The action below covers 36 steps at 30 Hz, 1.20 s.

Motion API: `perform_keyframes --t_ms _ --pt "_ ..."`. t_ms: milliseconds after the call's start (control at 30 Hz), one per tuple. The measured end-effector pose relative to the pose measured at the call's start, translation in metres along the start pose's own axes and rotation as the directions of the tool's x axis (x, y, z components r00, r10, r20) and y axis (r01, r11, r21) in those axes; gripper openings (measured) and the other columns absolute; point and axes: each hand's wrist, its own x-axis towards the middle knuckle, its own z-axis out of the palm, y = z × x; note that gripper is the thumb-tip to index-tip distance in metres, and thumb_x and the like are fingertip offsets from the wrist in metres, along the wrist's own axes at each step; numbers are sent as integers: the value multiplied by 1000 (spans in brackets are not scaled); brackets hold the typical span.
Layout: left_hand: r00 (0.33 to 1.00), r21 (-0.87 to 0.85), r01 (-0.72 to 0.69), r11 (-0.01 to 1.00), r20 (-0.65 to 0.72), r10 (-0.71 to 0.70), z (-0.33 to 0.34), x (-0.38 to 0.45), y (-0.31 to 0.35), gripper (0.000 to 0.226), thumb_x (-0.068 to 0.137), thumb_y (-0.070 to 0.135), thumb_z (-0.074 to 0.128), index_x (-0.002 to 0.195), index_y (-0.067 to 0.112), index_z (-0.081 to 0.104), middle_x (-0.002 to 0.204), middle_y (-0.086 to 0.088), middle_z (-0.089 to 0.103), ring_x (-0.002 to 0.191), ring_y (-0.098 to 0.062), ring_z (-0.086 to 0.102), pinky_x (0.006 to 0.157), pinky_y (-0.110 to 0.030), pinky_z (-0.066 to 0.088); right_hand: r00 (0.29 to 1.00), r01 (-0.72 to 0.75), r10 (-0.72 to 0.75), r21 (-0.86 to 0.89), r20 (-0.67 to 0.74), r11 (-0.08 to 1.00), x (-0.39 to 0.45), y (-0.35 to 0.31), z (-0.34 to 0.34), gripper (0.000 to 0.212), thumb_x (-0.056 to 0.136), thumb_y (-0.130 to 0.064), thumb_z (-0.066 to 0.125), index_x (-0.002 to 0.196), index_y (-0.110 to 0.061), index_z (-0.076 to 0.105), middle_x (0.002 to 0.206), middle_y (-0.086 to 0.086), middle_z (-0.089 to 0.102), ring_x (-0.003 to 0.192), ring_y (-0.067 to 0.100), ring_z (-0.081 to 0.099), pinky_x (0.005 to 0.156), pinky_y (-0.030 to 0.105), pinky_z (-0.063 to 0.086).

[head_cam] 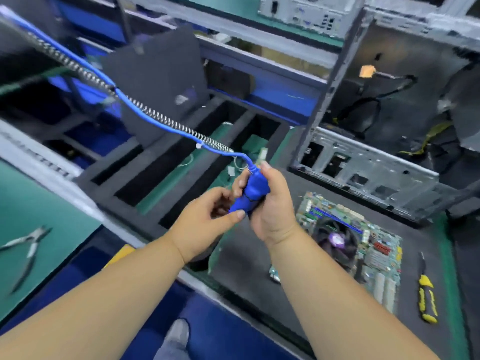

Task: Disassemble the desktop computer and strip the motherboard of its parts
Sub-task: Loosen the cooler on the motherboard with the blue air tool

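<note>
- A blue powered screwdriver was held above the surface, gripped by both hands.
- The right hand was wrapped around the tool's body, fingers curled about it.
- The left hand was closed on the tool's lower end, thumb pressed against the blue casing.
- A blue cable was seen running up and left from the tool's top, with a coiled metal spring lying along it.
- The motherboard was laid flat on a dark mat below and to the right of the hands, its round cooler fan fitted on it (details were blurred).
- The opened metal computer case was stood behind the board, loose wires visible inside.
- A yellow-and-black screwdriver was lying on the mat just right of the board.
- Pliers were lying well apart to the left on the green surface.
- A black foam tray with long slots was set beyond the hands.
</note>
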Motion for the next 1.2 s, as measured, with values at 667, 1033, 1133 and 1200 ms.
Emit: perform_keyframes --t_ms 667,1033,1133,1200 --pt "841 327 341 882 -526 -130 -253 -102 -57 14 83 42 69 88 33 59 69 12 54 58 -1 45 53 -15 31 895 -439 412 -171 -169 882 69 141 214 26 97 -39 49 103 -18 64 92 0 60 75 13 49 74 29 40" --pt "650 572 752 328 -727 -221 -430 -137 -144 30 82 53 60 96 27 64 90 -1 68 90 -28 60 71 -31 45 878 -478 455 -317 -149 819 122 207 301 23 92 -28 59 107 -13 67 95 2 62 77 16 51 72 29 42" --pt "645 599 764 238 -719 -261 -451 -145 -163 31 82 53 60 98 27 63 95 0 68 94 -27 60 76 -31 46 871 -489 469 -357 -147 796 129 222 311 25 88 -30 64 105 -13 71 91 0 65 73 15 54 74 30 44" --pt "632 591 775 223 -724 -276 -457 -151 -172 30 81 52 62 98 28 63 95 0 68 94 -27 60 77 -30 46 870 -486 471 -414 -147 770 132 228 315 28 87 -32 65 108 -14 71 92 -2 67 76 15 55 76 30 45"
